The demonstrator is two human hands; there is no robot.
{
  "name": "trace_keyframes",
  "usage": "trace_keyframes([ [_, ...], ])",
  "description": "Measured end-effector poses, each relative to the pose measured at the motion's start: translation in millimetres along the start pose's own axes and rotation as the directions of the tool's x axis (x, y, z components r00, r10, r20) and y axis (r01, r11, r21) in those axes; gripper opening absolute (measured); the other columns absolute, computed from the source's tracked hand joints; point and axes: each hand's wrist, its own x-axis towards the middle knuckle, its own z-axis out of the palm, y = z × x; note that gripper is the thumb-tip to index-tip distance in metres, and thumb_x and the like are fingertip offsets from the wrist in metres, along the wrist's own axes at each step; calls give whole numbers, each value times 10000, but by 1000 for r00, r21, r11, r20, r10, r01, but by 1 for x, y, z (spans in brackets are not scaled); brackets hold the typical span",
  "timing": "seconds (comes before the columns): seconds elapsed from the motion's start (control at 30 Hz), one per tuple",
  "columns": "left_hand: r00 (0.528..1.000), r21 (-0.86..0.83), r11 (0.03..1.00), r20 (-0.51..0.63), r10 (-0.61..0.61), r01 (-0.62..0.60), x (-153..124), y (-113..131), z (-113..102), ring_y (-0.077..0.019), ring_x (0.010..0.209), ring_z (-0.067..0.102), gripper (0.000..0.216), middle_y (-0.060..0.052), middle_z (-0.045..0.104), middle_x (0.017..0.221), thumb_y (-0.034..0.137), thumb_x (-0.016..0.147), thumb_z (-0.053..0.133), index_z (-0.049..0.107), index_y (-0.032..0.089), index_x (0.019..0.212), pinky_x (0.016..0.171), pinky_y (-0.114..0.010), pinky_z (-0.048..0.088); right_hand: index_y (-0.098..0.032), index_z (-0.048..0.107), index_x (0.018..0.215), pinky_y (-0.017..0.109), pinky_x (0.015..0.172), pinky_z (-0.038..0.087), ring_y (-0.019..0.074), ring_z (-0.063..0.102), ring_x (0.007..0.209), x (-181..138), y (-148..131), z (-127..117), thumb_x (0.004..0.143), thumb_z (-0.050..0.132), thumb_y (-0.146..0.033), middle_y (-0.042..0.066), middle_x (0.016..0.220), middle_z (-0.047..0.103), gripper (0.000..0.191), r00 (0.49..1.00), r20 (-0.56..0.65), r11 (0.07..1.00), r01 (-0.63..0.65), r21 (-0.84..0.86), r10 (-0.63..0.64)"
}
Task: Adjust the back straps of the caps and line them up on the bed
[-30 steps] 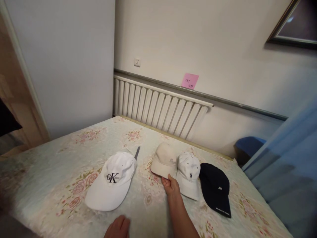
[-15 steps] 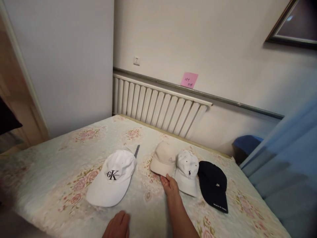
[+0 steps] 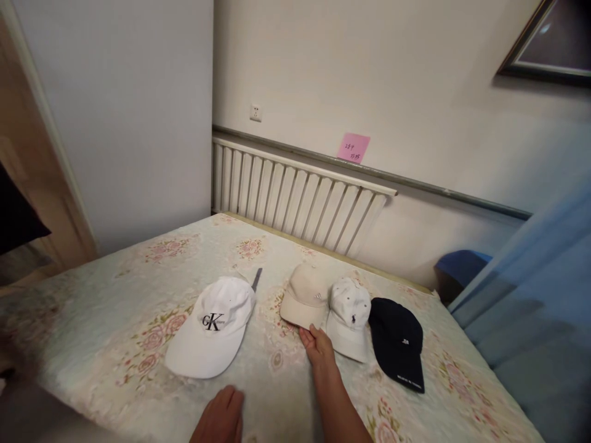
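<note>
Several caps lie on a floral bedspread [image 3: 115,320]. My right hand [image 3: 317,346] pinches the brim of a beige cap [image 3: 303,297], thumb on top. Beside it to the right sit a white cap with a small dark logo [image 3: 348,315] and a navy cap [image 3: 398,341], each overlapping the one before. A larger white cap with a black logo [image 3: 210,325] lies apart to the left. My left hand [image 3: 220,418] rests on the bedspread near the bottom edge, fingers curled loosely, holding nothing that I can see.
A white radiator [image 3: 295,200] runs along the far wall behind the bed, with a pink sticky note [image 3: 353,147] above it. A blue curtain [image 3: 535,295] hangs at the right. A wooden door frame [image 3: 41,184] stands at the left.
Almost nothing moved. My right hand keeps its grip on the beige cap's brim, and the view shifted slightly.
</note>
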Motion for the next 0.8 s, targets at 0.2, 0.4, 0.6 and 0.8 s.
trace_keyframes([
  [0.2, 1000, -18, 1000, 13, -20, 21, -3, -1, 4, -193, 999, 591, 278, -61, 638, 1090, 149, 842, 457, 619, 236, 1050, 911, -335, 483, -225, 465, 733, 342, 734, 581, 167, 673, 686, -2, 1, -4, 523, 760, -106, -34, 683, 660, 381, 1000, 22, 1000, 0, -18, 0],
  [0.4, 997, -52, 997, 57, -58, 61, -1, 4, -3, -189, 975, 574, 268, -58, 626, 1045, 134, 846, 432, 625, 233, 1005, 915, -334, 457, -218, 490, 747, 350, 715, 584, 181, 675, 694, -3, 1, -6, 512, 764, -120, -39, 655, 653, 374, 1000, 22, 1000, 1, -27, 0],
  [0.6, 993, -43, 996, 91, -70, 74, 3, 9, -11, -191, 982, 562, 279, -65, 616, 1046, 117, 856, 406, 622, 218, 1002, 925, -343, 444, -214, 502, 771, 358, 726, 587, 183, 678, 713, -6, 2, -6, 524, 749, -118, -29, 680, 668, 362, 1000, 19, 1000, 3, -18, -2],
  [0.8, 994, -19, 998, 95, -61, 63, 2, 7, -7, -202, 1008, 553, 275, -57, 606, 1068, 110, 835, 428, 607, 233, 1003, 934, -346, 438, -219, 505, 795, 366, 736, 590, 190, 688, 718, -8, 4, -6, 521, 765, -128, -21, 723, 687, 388, 1000, 18, 1000, 9, -5, -9],
])
